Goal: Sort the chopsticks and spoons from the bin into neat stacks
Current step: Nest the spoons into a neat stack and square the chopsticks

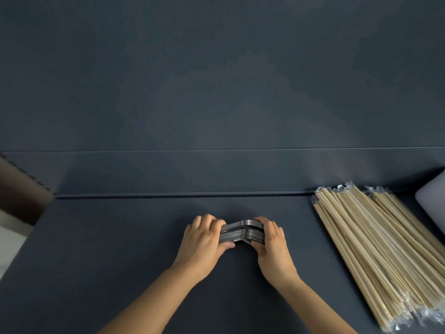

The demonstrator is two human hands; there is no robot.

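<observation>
A stack of dark grey spoons [240, 231] lies on the dark table [120, 249] in the lower middle of the head view. My left hand [204, 242] grips the stack's left end, fingers over the top and thumb underneath. My right hand [271, 242] grips its right end the same way. A large pile of pale wooden chopsticks [378, 251] in clear plastic wrappers lies at the right, fanned out toward the near edge.
A pale grey bin corner [433, 201] shows at the right edge behind the chopsticks. A brown object [19, 196] sits at the left edge. A raised dark ledge [168, 174] runs across the back of the table.
</observation>
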